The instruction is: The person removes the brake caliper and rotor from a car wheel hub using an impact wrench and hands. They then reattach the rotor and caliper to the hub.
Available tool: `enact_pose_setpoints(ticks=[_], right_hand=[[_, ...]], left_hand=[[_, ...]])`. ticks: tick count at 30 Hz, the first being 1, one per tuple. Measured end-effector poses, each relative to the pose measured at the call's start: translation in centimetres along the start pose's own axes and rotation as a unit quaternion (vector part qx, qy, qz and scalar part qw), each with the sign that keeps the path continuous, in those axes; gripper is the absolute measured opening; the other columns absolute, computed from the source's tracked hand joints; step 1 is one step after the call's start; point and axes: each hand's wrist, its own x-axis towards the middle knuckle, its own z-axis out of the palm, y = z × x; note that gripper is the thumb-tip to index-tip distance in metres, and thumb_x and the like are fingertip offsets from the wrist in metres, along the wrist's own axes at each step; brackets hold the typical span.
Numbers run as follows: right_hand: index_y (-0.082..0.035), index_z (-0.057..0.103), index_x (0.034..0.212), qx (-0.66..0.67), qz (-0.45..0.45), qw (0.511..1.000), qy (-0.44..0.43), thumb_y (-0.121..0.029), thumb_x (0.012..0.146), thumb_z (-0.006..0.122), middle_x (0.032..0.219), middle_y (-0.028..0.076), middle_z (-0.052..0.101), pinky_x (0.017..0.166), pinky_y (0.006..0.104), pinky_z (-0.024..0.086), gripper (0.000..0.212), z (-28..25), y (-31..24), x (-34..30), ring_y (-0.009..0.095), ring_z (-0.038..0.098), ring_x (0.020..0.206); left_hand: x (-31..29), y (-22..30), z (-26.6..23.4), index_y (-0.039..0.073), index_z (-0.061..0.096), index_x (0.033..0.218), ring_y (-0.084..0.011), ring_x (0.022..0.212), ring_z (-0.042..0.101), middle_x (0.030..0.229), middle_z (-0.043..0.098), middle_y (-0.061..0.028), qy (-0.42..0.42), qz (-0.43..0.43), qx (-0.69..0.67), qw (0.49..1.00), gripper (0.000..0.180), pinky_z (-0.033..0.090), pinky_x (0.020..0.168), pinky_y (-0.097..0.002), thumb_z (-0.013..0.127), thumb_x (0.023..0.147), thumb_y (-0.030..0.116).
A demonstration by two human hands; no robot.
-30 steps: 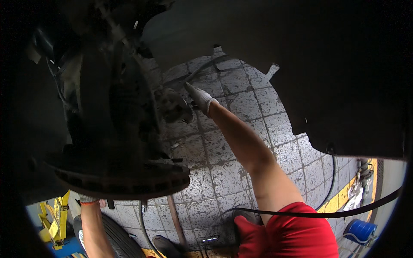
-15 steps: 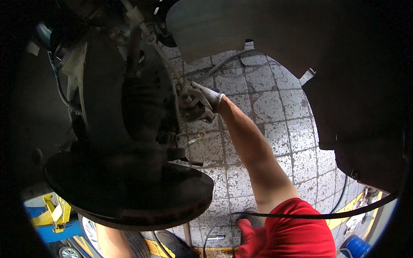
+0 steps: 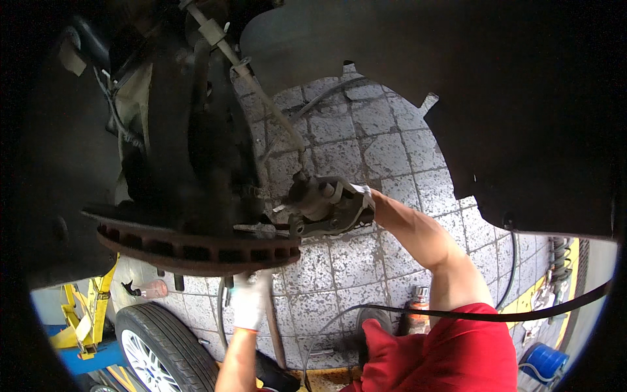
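My right hand (image 3: 363,192), in a pale glove, grips the brake caliper (image 3: 317,204) from its right side. Most of its fingers are hidden behind the caliper. The brake hose (image 3: 274,111) runs down from the upper left into the caliper, which hangs to the right of the hub, apart from the brake disc (image 3: 196,253). Below the disc's near edge is my left hand (image 3: 252,302), also in a white glove. It is smeared by motion, and its fingertips pass out of sight at the rim, so I cannot tell whether it touches the disc.
Dark wheel-arch lining (image 3: 509,144) surrounds the work on the right. A wheel with tyre (image 3: 160,346) stands at the lower left, beside a spray bottle (image 3: 153,289) and a yellow lift arm (image 3: 95,313). A black cable (image 3: 457,315) crosses my red clothing; an orange container (image 3: 418,310) stands nearby.
The caliper in my right hand has moved down and right, away from the hub, drawing the hose along. My left hand has risen to the disc. The view has shifted, showing the disc more edge-on.
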Motion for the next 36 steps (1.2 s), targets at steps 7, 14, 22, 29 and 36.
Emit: enact_pose_setpoints(ticks=[7, 14, 22, 29, 36], right_hand=[[-0.008, 0.049, 0.140, 0.091, -0.048, 0.987, -0.120, -0.016, 0.103, 0.047, 0.139, 0.012, 0.054, 0.107, 0.0339, 0.047, 0.038, 1.4, 2.7, -4.9, 0.021, 0.054, 0.125], [-0.008, 0.038, 0.149, 0.132, -0.119, 0.972, -0.153, -0.019, 0.102, 0.046, 0.149, 0.014, 0.046, 0.114, 0.0374, 0.041, 0.049, 4.1, 4.6, -9.1, 0.025, 0.047, 0.135], [-0.008, 0.046, 0.142, 0.105, -0.139, 0.984, -0.047, -0.031, 0.102, 0.047, 0.137, 0.012, 0.056, 0.097, 0.0363, 0.052, 0.046, 9.4, 5.1, -12.3, 0.023, 0.059, 0.117], [-0.005, 0.049, 0.135, -0.297, -0.260, 0.917, 0.052, -0.038, 0.102, 0.045, 0.124, 0.011, 0.060, 0.063, 0.0252, 0.053, 0.047, 13.1, 4.4, -14.0, 0.015, 0.062, 0.089], [-0.005, 0.056, 0.124, 0.077, -0.119, 0.987, 0.073, -0.044, 0.100, 0.046, 0.109, 0.007, 0.064, 0.058, 0.0244, 0.048, 0.047, 15.1, 3.2, -15.2, 0.016, 0.061, 0.080]], left_hand=[[-1.2, 0.2, 11.8, 0.043, 0.034, 0.151, -0.0198, 0.051, 0.063, 0.139, 0.056, -0.0022, -0.137, 0.274, 0.158, 0.939, 0.050, 0.057, 0.091, -0.0365, 0.046, 0.103, 0.032], [0.1, 4.9, 12.2, 0.035, 0.046, 0.143, -0.0197, 0.059, 0.062, 0.114, 0.070, -0.0026, -0.262, 0.117, 0.100, 0.953, 0.044, 0.059, 0.081, -0.0408, 0.053, 0.099, 0.036], [3.8, 9.5, 9.6, 0.002, 0.053, 0.131, -0.0205, 0.107, 0.063, 0.117, 0.067, -0.0118, -0.210, -0.080, -0.356, 0.907, 0.074, 0.052, 0.093, -0.0363, 0.085, 0.075, 0.039], [4.8, 13.1, 9.6, -0.001, 0.056, 0.124, -0.0171, 0.080, 0.066, 0.088, 0.068, -0.0069, -0.080, -0.050, -0.614, 0.783, 0.081, 0.055, 0.074, -0.0297, 0.088, 0.069, 0.049], [4.9, 14.6, 7.4, -0.001, 0.060, 0.117, -0.0157, 0.074, 0.064, 0.082, 0.067, -0.0067, -0.144, -0.089, -0.680, 0.713, 0.075, 0.052, 0.066, -0.0297, 0.090, 0.068, 0.046]])
